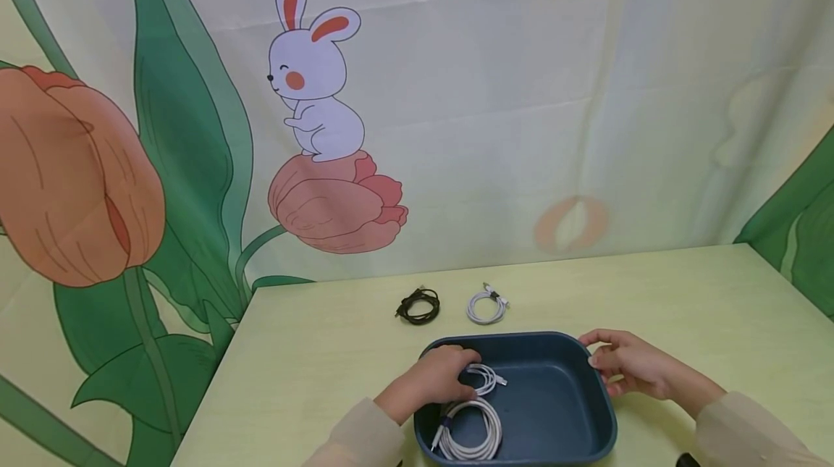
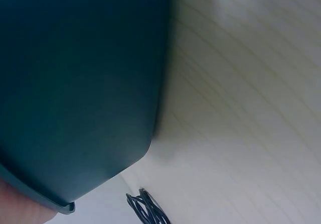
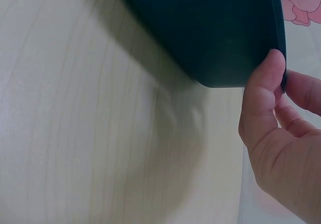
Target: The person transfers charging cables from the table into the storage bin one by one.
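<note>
A dark blue tray (image 1: 554, 402) sits low in the head view, on the pale table (image 1: 306, 358). The right hand (image 1: 628, 364), between two and three o'clock from the tray's centre, pinches its rim — thumb outside, fingers over the edge. The left hand (image 1: 443, 374) reaches over the rim between nine and ten o'clock, thumb and fingers apart beside a small white cable coil (image 1: 493, 379); whether it grips coil or rim, I cannot tell. That coil lies in the tray at ten o'clock, a larger white coil (image 1: 494, 431) at eight. Beyond the far rim lie a black cable (image 1: 417, 318) between ten and eleven — and a light grey cable (image 1: 485, 321) past eleven.
</note>
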`<state>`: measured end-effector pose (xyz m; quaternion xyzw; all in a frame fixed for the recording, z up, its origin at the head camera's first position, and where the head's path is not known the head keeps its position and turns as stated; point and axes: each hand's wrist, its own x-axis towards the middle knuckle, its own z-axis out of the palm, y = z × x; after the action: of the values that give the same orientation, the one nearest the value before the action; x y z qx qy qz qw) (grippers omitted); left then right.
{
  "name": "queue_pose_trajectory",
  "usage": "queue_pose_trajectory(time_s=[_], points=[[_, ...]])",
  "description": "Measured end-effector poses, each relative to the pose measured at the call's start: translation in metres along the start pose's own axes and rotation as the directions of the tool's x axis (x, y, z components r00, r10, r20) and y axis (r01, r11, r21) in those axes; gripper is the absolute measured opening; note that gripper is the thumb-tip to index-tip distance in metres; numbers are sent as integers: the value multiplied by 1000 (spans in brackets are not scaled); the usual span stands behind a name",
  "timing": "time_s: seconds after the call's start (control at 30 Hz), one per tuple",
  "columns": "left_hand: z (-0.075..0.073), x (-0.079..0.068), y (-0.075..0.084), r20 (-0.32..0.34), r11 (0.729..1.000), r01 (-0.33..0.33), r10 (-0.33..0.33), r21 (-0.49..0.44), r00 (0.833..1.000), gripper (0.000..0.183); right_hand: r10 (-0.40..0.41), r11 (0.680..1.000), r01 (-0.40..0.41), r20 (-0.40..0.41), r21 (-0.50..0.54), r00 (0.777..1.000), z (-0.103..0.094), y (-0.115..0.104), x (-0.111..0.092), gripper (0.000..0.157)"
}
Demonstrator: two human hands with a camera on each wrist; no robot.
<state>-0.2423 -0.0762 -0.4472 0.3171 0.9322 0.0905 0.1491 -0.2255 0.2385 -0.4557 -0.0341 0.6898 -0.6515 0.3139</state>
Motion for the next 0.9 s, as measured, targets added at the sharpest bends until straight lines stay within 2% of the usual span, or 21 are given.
queue_pose_trajectory(time_s=[0.23, 0.9], points=[[4, 0, -1, -44, 1000, -5, 7, 27, 999, 46, -7, 1000, 7, 3, -2, 1000, 0, 1, 0, 32], [11, 0, 2, -115, 993, 38, -26, 108, 993, 44, -8, 1000, 8, -3, -7, 1000, 0, 1, 0, 34]])
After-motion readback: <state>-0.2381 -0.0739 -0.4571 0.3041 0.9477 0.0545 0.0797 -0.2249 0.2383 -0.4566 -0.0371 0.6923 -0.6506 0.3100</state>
